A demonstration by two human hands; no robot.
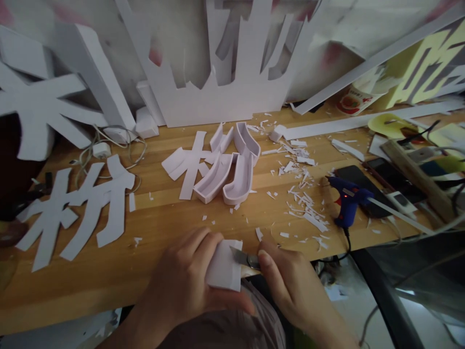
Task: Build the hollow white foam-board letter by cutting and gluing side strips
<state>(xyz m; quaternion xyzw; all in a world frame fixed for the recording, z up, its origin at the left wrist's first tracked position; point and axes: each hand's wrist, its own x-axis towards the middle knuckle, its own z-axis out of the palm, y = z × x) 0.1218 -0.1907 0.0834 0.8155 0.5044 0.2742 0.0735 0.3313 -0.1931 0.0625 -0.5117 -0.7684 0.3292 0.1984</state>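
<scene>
My left hand (pixel 189 276) grips a white foam board piece (pixel 222 271) at the table's front edge, fingers behind its left side and the thumb along its lower edge. My right hand (pixel 290 276) is closed around a utility knife (pixel 249 260). The blade points left and lies against or just over the piece's face; contact is hard to tell. Beyond my hands stands a partly walled white foam character (pixel 238 169), with raised sides around its right-hand strokes. A flat white cut-out character (pixel 83 203) lies to the left.
White scraps (pixel 305 203) are scattered right of centre. A blue glue gun (pixel 347 196) with a red light and a cord lies at the right, beside phones. A cut-out foam sheet (pixel 225 104) and a large foam character (pixel 43 97) lean at the back. A paper tub (pixel 358 99) stands behind.
</scene>
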